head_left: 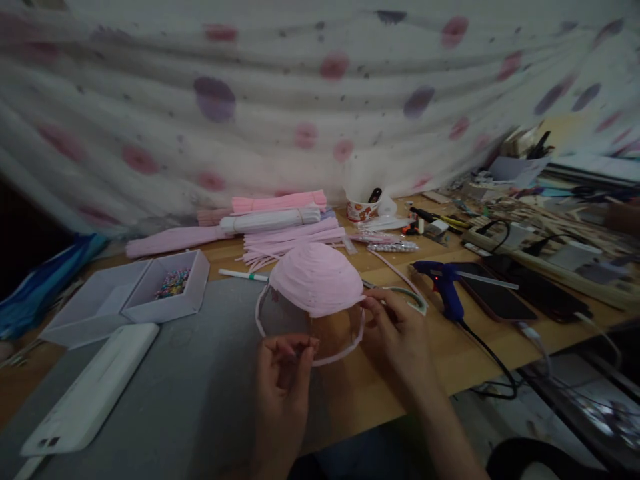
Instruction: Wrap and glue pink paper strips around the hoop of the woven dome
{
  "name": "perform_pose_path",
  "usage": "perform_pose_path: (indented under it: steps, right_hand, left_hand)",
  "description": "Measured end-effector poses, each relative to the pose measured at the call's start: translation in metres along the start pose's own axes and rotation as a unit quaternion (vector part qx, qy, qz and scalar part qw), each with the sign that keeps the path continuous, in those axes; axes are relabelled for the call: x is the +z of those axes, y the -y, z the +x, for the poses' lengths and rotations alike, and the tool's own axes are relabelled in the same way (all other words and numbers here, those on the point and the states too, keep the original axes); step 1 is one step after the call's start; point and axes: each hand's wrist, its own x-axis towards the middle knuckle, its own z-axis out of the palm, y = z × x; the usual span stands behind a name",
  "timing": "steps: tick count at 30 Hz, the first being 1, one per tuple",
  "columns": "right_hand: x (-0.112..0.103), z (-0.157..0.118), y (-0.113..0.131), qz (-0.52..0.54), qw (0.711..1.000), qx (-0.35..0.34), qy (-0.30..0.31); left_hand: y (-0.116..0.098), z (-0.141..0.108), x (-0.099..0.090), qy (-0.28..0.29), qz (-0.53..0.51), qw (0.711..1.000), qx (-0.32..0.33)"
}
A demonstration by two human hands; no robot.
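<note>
A domed, pale pink shell-like piece [317,277] in ridged rows is held just above the table. Below it shows a thin ring [337,355] wrapped in pink; whether the two are joined I cannot tell. My right hand [400,337] pinches the right edge of the pink piece, with its fingers close to the ring. In front of the ring, my left hand [285,383] has thumb and forefinger pressed together, and whatever is between them is too small to make out. Behind the piece lie pink pipe cleaners [295,237].
A blue glue gun [445,287] stands at the right, beside two dark phones [497,290]. On the left are a white box [173,303] of coloured beads or pins and a white power bank-like block [93,390]. A paper cup [363,210] stands near the curtain.
</note>
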Motion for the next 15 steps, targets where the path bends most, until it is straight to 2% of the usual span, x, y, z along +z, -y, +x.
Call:
perform_pose_path:
  steps: [3,6,11,13,15]
  right_hand:
    - [0.005,-0.002,0.005,0.005,1.000,0.008,-0.008]
    - [0.013,-0.002,0.013,-0.007,0.999,-0.007,-0.036]
    - [0.024,-0.001,0.023,-0.035,0.997,-0.047,-0.058]
    - [0.026,0.000,0.025,-0.040,0.996,-0.057,-0.051]
    - [0.027,0.001,0.026,-0.044,0.996,-0.065,-0.052]
  left_hand:
    - [-0.001,0.003,-0.006,-0.008,0.075,0.994,0.081]
    - [-0.006,0.007,-0.016,-0.014,0.170,0.975,0.140]
    - [-0.021,0.006,-0.034,-0.078,0.283,0.934,0.205]
    - [-0.026,0.002,-0.037,-0.092,0.292,0.928,0.213]
    - [-0.029,-0.002,-0.037,-0.102,0.258,0.943,0.182]
